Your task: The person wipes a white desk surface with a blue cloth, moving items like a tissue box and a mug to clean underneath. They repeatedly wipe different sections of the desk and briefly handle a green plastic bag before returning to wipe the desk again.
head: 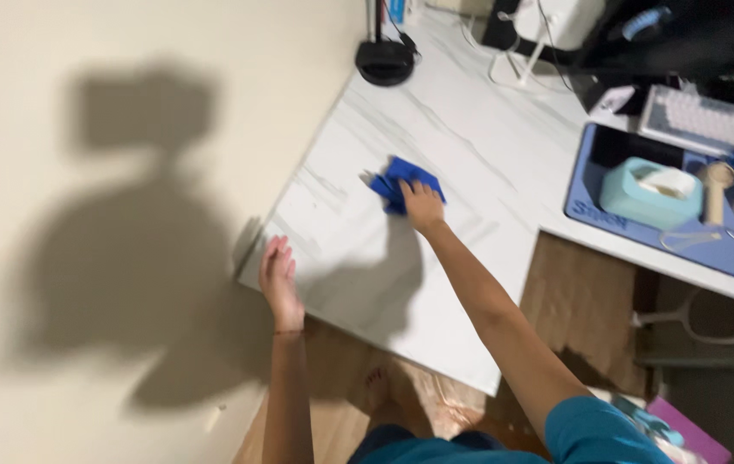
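Observation:
My right hand (421,204) presses a crumpled blue cloth (397,180) onto the white marble-patterned desk (436,129), near its middle. Fingers cover part of the cloth. My left hand (278,277) rests flat on the desk's near left corner by the wall, fingers together and holding nothing.
A beige wall stands to the left with my shadow on it. A black lamp base (385,62) sits at the far corner. A blue desk mat (676,215) at right carries a teal box (649,191), a keyboard (711,120) and small items. Wooden floor lies below.

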